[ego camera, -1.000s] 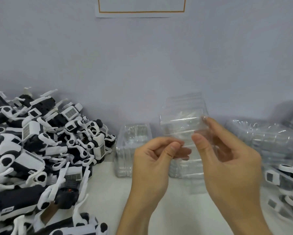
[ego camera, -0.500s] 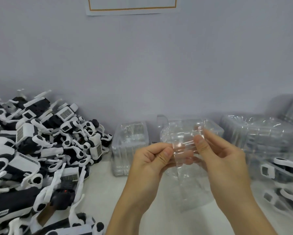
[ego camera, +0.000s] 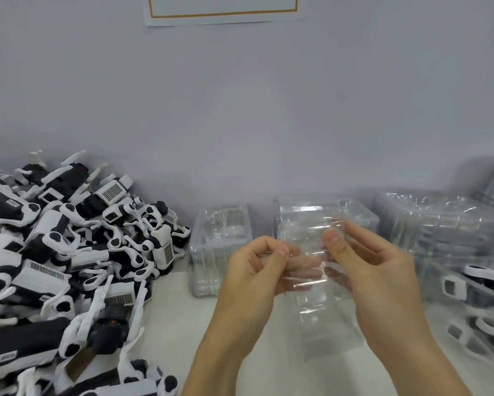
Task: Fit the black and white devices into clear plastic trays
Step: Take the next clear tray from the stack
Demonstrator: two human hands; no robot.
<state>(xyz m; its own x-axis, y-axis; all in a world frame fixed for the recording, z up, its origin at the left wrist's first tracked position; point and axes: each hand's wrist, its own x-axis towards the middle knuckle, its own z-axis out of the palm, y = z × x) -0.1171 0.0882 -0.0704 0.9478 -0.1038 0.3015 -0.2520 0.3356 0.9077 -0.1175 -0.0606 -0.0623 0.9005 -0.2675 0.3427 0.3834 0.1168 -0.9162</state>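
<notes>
Our left hand (ego camera: 257, 270) and right hand (ego camera: 363, 261) both pinch one clear plastic tray (ego camera: 317, 252), now lowered and held flatter vs. 1 s ago, above the counter (ego camera: 177, 315). We judge it's separated, ready for a device from the pile of black and white devices (ego camera: 69, 252) at left.

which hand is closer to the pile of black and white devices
Left. The left hand is just right of the device pile, across a bare strip of table; the right hand is farther right, beyond the clear tray both hands pinch.
</notes>
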